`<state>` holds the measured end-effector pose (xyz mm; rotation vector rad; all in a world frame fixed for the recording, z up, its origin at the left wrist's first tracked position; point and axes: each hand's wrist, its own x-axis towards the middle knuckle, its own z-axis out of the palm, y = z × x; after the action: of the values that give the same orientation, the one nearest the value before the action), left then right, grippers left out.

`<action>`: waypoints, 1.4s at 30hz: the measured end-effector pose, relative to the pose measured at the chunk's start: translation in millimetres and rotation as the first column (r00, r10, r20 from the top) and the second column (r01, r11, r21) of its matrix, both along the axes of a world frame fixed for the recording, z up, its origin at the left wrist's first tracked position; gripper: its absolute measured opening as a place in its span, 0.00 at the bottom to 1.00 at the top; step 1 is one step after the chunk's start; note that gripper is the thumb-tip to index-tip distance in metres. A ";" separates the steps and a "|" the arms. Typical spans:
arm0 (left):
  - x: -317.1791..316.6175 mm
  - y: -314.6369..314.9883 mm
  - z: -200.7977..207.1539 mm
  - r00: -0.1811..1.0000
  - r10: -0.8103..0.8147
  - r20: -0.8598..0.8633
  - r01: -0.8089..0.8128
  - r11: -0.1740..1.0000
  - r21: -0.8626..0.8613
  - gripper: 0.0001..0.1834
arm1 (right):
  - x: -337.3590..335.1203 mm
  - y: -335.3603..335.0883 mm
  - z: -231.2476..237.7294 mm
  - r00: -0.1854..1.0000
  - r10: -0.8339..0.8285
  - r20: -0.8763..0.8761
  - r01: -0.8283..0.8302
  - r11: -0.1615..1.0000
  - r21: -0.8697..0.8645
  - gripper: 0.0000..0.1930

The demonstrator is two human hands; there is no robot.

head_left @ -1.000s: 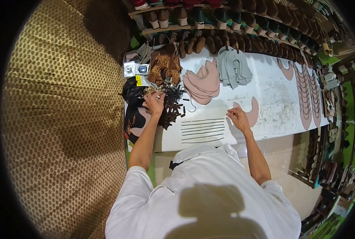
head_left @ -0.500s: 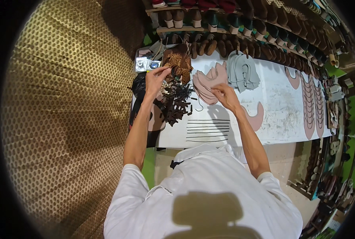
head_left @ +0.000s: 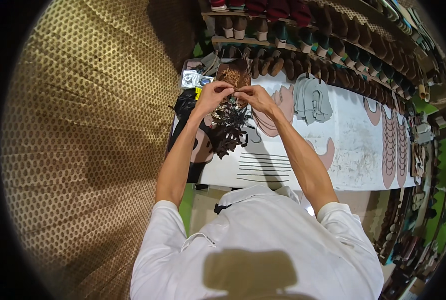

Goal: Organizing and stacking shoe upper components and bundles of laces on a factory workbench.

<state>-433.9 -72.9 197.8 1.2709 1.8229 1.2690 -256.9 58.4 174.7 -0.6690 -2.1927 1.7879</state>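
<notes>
Over the far left of the white-topped table, my left hand [head_left: 214, 97] and my right hand [head_left: 258, 98] meet fingertip to fingertip. Both are closed in a pinch, and whatever lies between the fingers is too small to make out. Just beyond them is a leopard-print piece [head_left: 235, 75]. Below my hands spreads a tangled heap of dark strips and small pieces [head_left: 227, 136]. Nearer to me, several thin dark strips [head_left: 264, 167] lie in parallel rows. A fanned stack of pink cut pieces [head_left: 268, 125] sits beside my right wrist, partly hidden by it.
Grey cut pieces [head_left: 313, 102] are stacked farther right. Overlapping pink U-shaped pieces [head_left: 389, 145] run in columns at the table's right end. Shoes line the shelf [head_left: 258, 41] at the back. A patterned gold-brown sheet [head_left: 93, 140] fills the left side.
My right hand has moved left and away from me, off the pink stack, to meet my left hand. The left fingers have shifted right. The whole view has turned slightly.
</notes>
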 end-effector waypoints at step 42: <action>87.6 -61.5 -122.6 0.922 -0.175 0.347 0.301 0.886 -0.352 0.14 | 218.8 -18.1 -104.7 0.931 -0.214 0.297 0.324 0.858 -0.398 0.16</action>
<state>-346.2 -134.5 75.2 0.9735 1.5417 0.8433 -38.1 40.3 69.9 -1.2900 -1.7014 2.1528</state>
